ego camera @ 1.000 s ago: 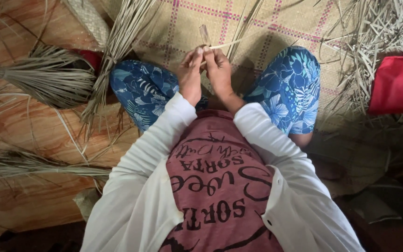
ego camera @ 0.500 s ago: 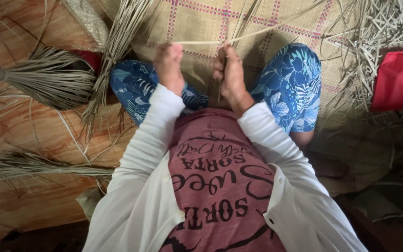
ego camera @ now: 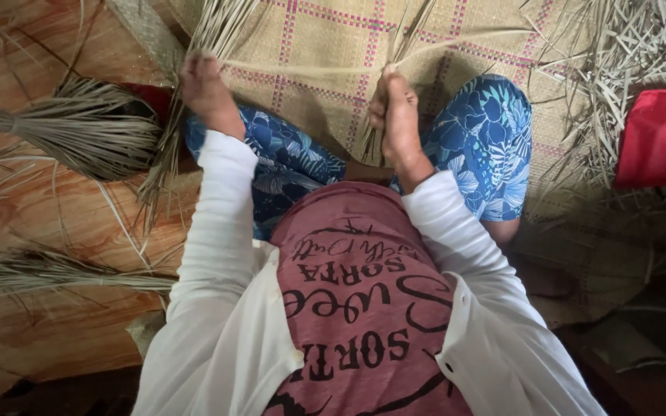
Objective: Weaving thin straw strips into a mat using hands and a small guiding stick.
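I sit cross-legged on a woven mat with pink lines. A long pale dried leaf strip stretches level between my hands. My left hand is closed on its left end, out over my left knee, beside a standing bunch of dried strips. My right hand is closed around the strip near my right knee; the strip runs on past it up to the right. A few loose strips hang down below my right hand.
Tied bundles of dried leaf strips lie on the wooden floor at left, another bundle lower down. A loose heap of strips fills the upper right. A red object lies at right.
My hands, together in front of me a second ago, have pulled apart. The left hand has drawn the strip far out to the left; the right hand has stayed almost in place.
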